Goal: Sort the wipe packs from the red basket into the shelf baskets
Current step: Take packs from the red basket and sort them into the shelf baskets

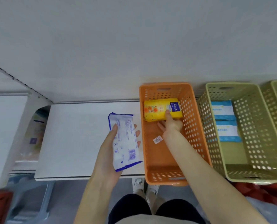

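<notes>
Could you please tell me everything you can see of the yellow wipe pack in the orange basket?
The yellow wipe pack is a soft, glossy plastic pack with orange flowers printed at its left end and a dark blue label toward its right. It lies flat on the floor of the orange basket, across its far end. The right hand rests its index finger straight on top by the label; the thumb is clear of it.
</notes>
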`<state>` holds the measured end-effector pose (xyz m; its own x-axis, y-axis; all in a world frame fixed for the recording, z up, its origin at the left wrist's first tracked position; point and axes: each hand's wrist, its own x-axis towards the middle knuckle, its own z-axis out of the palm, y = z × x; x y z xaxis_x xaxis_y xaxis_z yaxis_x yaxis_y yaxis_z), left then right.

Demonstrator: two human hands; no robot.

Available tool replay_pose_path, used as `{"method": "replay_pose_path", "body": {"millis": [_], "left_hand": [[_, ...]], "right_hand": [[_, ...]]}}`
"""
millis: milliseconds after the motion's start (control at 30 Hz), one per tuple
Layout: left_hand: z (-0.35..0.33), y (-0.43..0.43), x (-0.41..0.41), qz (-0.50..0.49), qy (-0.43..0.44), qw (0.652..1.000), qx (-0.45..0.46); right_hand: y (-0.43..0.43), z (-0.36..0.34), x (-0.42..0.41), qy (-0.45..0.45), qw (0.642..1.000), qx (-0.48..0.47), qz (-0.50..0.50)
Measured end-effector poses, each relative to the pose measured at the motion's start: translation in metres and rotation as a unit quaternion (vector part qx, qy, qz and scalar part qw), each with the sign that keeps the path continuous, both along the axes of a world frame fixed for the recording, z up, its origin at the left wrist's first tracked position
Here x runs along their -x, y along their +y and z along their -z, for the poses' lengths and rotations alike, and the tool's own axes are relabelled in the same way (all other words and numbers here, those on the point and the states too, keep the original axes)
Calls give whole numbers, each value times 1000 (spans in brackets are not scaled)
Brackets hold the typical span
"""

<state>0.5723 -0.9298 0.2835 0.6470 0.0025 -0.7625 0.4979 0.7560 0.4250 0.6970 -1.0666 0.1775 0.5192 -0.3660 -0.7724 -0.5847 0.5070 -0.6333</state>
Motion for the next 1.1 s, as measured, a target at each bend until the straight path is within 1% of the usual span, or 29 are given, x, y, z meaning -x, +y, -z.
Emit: {"method": "replay_pose_path", "body": {"millis": [67, 100, 167, 400, 500, 567, 633, 700, 767, 800, 833, 933, 1000, 1100], "left_hand": [[0, 1, -3, 5, -8, 1000, 3], [-1, 0, -4, 7, -11, 1000, 7], [-3, 1, -6, 8, -14, 1000, 13], [-6, 6, -5, 7, -39, 999, 4], [-9, 10, -6, 0, -44, 999, 15], [-10, 6, -8, 5, -61, 997, 38], [-14, -7, -14, 18, -79, 995, 61], [-18, -29, -22, 59, -108, 989, 83], [-25, -55, -29, 111, -133, 979, 109], [-27, -69, -31, 134, -135, 977, 98], [-27, -82, -33, 149, -140, 976, 69], [-29, -123, -34, 158, -193, 968, -18], [-36, -154, -35, 182, -208, 959, -61], [-38, -207, -41, 202, -200, 952, -112]], "right_hand": [[-7, -1, 0, 39, 995, 26, -82], [-11, -1, 2, 53, 991, 25, -117], [-17, 0, 2, 68, 986, 4, -154], [-23, -4, 3, 29, 983, -88, -158], [-29, -29, 17, 19, 973, -149, -178], [-34, -59, 34, -25, 962, -143, -232], [-39, -89, 57, -98, 946, -114, -287], [-46, -115, 79, -176, 932, -85, -307], [-55, -134, 96, -229, 921, -50, -312], [-63, -141, 103, -247, 917, -31, -313], [-71, -146, 107, -262, 913, -13, -311], [-107, -155, 115, -284, 913, 32, -292], [-137, -156, 118, -285, 920, 22, -269], [-188, -151, 119, -284, 928, 11, -240]]}}
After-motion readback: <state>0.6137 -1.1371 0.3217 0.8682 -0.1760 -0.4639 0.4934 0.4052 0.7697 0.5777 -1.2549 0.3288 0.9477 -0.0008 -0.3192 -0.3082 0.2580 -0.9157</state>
